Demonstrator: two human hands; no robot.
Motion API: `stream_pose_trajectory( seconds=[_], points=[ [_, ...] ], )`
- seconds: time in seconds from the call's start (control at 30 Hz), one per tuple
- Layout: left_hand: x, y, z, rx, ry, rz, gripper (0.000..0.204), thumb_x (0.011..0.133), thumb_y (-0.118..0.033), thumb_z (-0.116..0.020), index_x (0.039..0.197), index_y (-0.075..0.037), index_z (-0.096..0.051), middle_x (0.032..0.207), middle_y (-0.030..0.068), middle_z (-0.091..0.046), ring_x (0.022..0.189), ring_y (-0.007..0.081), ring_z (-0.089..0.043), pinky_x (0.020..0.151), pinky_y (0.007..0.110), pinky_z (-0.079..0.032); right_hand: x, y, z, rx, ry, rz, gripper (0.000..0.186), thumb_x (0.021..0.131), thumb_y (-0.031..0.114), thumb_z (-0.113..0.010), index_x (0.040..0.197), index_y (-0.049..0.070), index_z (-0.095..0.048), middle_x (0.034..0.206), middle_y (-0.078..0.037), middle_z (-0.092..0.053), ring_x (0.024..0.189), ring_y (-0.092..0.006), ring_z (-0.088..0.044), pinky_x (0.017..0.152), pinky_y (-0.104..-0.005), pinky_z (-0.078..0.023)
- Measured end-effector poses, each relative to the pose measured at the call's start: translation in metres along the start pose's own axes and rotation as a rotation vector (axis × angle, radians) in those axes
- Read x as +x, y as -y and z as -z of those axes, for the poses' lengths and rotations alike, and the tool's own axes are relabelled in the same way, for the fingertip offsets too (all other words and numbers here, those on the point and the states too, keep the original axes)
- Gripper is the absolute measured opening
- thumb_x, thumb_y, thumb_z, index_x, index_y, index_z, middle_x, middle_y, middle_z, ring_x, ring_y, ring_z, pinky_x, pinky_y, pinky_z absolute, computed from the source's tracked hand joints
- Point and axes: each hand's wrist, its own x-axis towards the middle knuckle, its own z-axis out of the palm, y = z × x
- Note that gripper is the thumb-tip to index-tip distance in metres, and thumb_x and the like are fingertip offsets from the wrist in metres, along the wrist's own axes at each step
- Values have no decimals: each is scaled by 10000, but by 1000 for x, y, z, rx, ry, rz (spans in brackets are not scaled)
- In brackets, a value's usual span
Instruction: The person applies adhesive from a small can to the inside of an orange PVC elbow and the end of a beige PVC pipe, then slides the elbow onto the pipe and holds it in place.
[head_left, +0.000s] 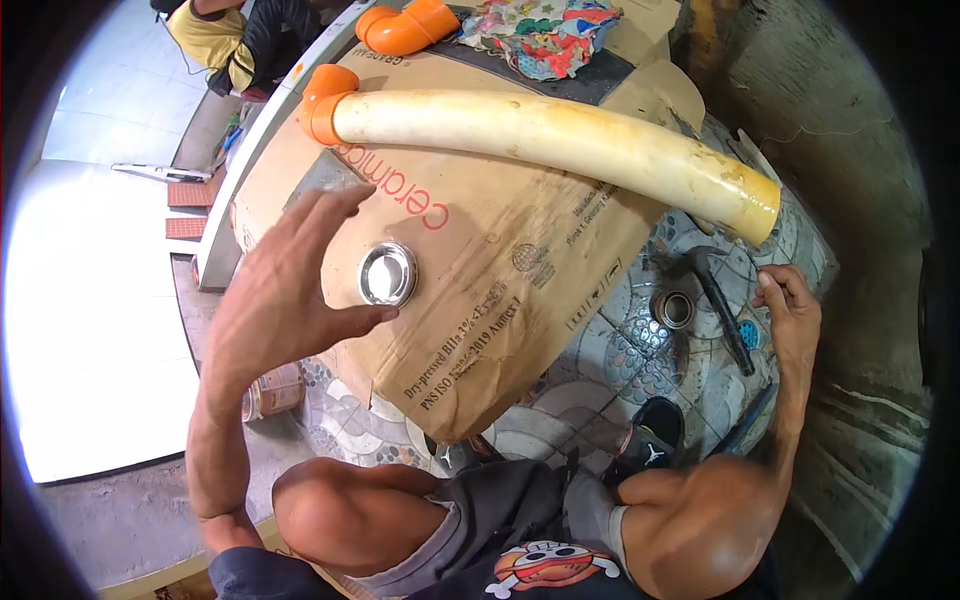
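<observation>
The cardboard (470,255) is the landmark for all positions. A long cream pipe (540,130) lies across its upper part, with the far right end reaching past its edge. The pipe looks stiff and smooth-walled; judged by its length, it balances best when held near mid-span. An orange elbow (325,100) caps the pipe's left end, above the left part of the cardboard.

The hands are well apart. The left hand (275,290) is over the left side of the cardboard, thumb and fingers spread. The right hand (790,315) is off the cardboard's right side, fingertips drawn together; whether they grip something thin cannot be told.

The hammer (724,310) lies right of the cardboard, near the right hand. It is likely head-heavy; take hold low on the dark handle.

The round silver piece (388,275) rests on the left-centre of the cardboard, beside the left thumb; contact cannot be confirmed. It appears light, rigid and slick, and its thin rim may dent. Grasp it across opposite sides of the rim, with thumb against fingers.
</observation>
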Motion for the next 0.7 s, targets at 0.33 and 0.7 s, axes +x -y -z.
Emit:
stream_pose_trajectory(
  seconds=[0.33,0.7],
  points=[
    [-3,1,-26,-24,70,16,928,678,-197,-912,1481,-103,-454,1204,157,-619,1183,337,-614,1015,448,-500,-1,1,-3,-16,33,36,130,992,83,-659,999,-42,-691,930,-46,-619,777,-112,-611,692,-259,-529],
    [-1,-4,-21,82,125,-45,816,653,-180,-838,1400,-97,-521,1134,134,-605,1132,346,-600,1015,447,-467,-4,-2,-11,25,8,21,148,993,103,-663,997,-41,-695,939,-43,-613,768,-118,-609,695,-255,-518]
  ],
)
